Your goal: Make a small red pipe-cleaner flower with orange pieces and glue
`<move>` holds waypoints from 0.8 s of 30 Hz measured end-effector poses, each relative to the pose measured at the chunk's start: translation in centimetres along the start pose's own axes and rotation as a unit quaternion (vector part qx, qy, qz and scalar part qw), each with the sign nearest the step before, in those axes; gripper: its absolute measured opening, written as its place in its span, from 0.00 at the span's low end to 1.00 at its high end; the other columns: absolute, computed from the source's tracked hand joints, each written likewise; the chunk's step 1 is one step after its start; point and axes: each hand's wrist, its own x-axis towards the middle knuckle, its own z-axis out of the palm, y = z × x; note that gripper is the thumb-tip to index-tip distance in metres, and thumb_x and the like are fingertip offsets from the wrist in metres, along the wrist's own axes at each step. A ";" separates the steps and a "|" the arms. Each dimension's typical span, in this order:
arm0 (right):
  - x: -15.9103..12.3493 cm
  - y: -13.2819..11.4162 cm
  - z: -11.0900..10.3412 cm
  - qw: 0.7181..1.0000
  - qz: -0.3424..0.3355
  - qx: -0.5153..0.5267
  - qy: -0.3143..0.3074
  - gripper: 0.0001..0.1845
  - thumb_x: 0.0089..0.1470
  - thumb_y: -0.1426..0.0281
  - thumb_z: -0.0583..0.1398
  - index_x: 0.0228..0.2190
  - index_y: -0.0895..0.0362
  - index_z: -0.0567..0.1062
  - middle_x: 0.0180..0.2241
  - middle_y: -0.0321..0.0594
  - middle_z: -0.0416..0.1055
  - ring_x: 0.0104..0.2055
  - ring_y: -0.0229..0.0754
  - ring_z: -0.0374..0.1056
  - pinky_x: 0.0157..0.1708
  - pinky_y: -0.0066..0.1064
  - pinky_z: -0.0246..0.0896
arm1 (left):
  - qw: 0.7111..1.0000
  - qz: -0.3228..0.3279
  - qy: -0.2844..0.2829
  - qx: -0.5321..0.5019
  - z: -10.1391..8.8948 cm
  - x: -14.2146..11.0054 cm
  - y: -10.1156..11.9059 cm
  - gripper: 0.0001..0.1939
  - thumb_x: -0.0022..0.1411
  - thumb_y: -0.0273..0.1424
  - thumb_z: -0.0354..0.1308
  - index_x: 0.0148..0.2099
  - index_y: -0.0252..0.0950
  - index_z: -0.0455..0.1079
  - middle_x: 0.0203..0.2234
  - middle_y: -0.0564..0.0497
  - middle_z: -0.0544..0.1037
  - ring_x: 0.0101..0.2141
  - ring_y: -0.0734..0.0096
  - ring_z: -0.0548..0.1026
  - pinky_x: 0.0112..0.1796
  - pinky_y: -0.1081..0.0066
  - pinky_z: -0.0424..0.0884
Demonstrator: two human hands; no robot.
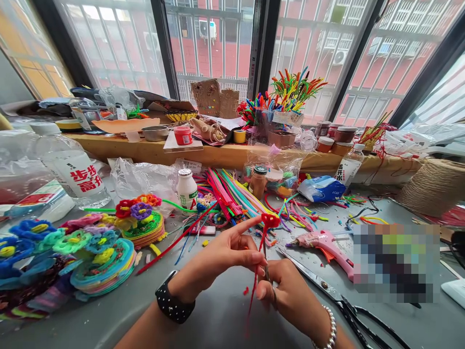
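Observation:
My left hand pinches a red pipe cleaner between thumb and fingers, its index finger stretched out to the curled red top. My right hand is closed round the lower part of the same red stem, together with a thin dark rod that I cannot name. The stem's loose end hangs down between my wrists over the grey table. A black watch sits on my left wrist and a pearl bracelet on my right.
Black scissors lie by my right hand, a pink glue gun beyond them. Coiled pipe-cleaner flower mats fill the left. Loose coloured pipe cleaners, a small white bottle, water bottles and a cluttered wooden shelf stand behind.

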 end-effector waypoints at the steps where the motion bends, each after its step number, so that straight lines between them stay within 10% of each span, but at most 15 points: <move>1: 0.0 0.0 0.0 1.000 0.001 0.000 0.003 0.40 0.37 0.38 0.40 0.08 0.61 0.65 0.12 0.36 0.60 0.17 0.32 0.56 0.20 0.24 0.49 | 1.000 0.000 0.001 0.001 0.0 0.0 -0.1 0.35 0.48 0.24 0.58 0.57 0.38 0.48 0.20 0.57 0.71 0.23 0.75 0.72 0.29 0.73 0.65; 24: 0.3 0.1 0.2 0.999 -0.019 0.025 0.030 0.37 0.44 0.43 0.44 0.03 0.59 0.60 0.07 0.34 0.55 0.14 0.30 0.54 0.21 0.23 0.50 | 1.000 0.015 -0.007 -0.009 -0.3 -0.1 0.2 0.32 0.49 0.24 0.58 0.55 0.37 0.51 0.19 0.58 0.69 0.24 0.75 0.71 0.31 0.72 0.65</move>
